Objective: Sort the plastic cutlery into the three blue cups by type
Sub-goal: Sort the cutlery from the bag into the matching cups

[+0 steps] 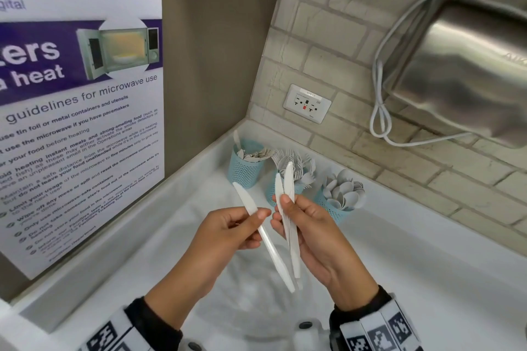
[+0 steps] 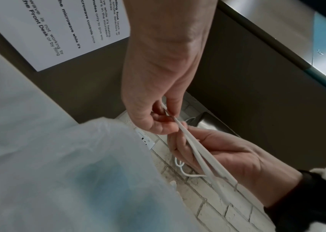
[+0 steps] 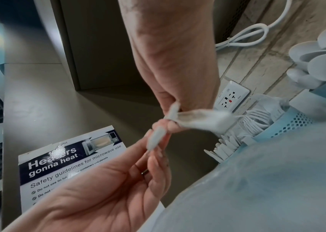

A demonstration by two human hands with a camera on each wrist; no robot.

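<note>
Above the white counter (image 1: pixel 413 265) my left hand (image 1: pixel 252 216) pinches a single white plastic knife (image 1: pixel 266 239) near its middle, blade pointing up and away. My right hand (image 1: pixel 288 204) grips two more white knives (image 1: pixel 291 225) side by side, blades up. The left wrist view shows my left hand (image 2: pixel 164 120) and right hand (image 2: pixel 217 155) meeting on these knives (image 2: pixel 203 164). Behind the hands stand three blue mesh cups. The left cup (image 1: pixel 245 174) holds knives, the middle cup (image 1: pixel 272 194) forks and the right cup (image 1: pixel 332 208) spoons.
A microwave safety poster (image 1: pixel 79 122) leans on the left wall. A wall socket (image 1: pixel 307 103) sits in the tiled back wall. A steel appliance (image 1: pixel 462 74) with a looped white cord (image 1: pixel 382 120) hangs at the right. Crinkled clear plastic (image 1: pixel 251 279) lies under my hands.
</note>
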